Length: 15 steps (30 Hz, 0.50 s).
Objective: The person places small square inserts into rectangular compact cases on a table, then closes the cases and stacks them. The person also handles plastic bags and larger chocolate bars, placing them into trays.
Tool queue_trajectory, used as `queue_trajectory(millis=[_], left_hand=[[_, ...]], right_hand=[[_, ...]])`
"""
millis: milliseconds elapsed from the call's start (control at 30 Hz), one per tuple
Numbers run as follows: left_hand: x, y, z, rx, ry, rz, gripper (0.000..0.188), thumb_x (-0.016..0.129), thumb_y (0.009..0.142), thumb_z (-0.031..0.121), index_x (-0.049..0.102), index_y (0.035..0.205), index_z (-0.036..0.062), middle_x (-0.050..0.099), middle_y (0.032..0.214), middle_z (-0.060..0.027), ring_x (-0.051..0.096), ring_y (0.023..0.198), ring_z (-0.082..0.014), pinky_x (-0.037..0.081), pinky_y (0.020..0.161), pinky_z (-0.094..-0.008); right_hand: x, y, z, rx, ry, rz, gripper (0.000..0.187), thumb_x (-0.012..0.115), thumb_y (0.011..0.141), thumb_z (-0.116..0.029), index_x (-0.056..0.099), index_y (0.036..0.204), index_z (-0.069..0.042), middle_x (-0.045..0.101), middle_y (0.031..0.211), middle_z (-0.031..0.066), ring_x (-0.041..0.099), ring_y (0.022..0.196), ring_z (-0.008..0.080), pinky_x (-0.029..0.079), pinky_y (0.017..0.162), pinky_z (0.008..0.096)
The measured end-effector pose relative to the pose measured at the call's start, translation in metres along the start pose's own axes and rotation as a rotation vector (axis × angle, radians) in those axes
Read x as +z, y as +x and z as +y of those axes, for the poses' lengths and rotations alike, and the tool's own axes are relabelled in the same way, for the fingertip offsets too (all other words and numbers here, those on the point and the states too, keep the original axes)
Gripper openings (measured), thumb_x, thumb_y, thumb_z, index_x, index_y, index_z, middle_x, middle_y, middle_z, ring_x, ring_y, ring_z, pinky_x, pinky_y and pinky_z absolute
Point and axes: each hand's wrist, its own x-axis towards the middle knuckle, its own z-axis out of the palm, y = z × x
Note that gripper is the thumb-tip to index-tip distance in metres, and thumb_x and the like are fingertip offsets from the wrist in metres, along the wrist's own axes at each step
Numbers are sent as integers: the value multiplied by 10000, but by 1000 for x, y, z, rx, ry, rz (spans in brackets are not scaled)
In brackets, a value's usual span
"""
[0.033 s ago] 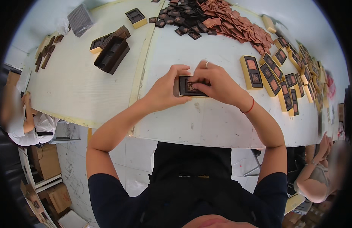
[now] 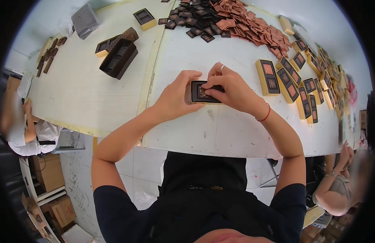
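Observation:
A small gold-sided box [image 2: 194, 99] with a dark insert lies on the table in front of me. My left hand [image 2: 176, 94] curves around its left end, the thumb along the near side and the fingers along the far side. In the left compartment sits a flat dark square with a gold print [image 2: 201, 93], like a wrapped chocolate. My right hand [image 2: 235, 90] has thumb and fingers pinched together at the square's right edge. This hand covers the right part of the box.
Dark squares [image 2: 191, 20] and copper squares [image 2: 252, 26] are heaped at the far side. Several filled gold boxes [image 2: 267, 77] stand at right. Stacked dark inserts [image 2: 119, 58] and an unfilled box [image 2: 145, 19] are at left. Other people [image 2: 337, 190] sit at both sides.
The fingers of my right hand have shifted slightly at the dark square, and a bit more of the square shows. My left hand keeps its hold on the box.

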Motion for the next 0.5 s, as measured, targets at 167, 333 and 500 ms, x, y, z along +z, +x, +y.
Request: queue_trajectory(millis=[167, 333, 500], left_hand=[[-3, -7, 2, 422, 452, 81, 434, 813, 666, 58, 645, 1066, 75, 637, 1148, -60, 577, 1128, -293, 456, 966, -421], [-3, -11, 14, 453, 497, 135, 326, 786, 686, 64, 696, 1000, 75, 657, 1093, -53, 588, 1089, -286, 468, 931, -415], [-2, -5, 5, 401, 361, 121, 307, 777, 692, 33, 692, 986, 58, 653, 1085, -74, 606, 1032, -289, 490, 888, -383]], right_hand=[[-18, 1, 12, 163, 210, -147, 162, 680, 855, -36, 745, 1002, -12, 717, 905, 117, 666, 780, 195, 538, 740, 304], [-55, 38, 85, 193, -72, 116, 177, 657, 892, -88, 736, 1033, -15, 734, 956, 131, 698, 816, 200, 539, 750, 302], [-57, 67, 154, 111, -551, 221, 501, 746, 802, -105, 612, 1283, -66, 636, 1221, 137, 588, 1116, 332, 496, 934, 404]])
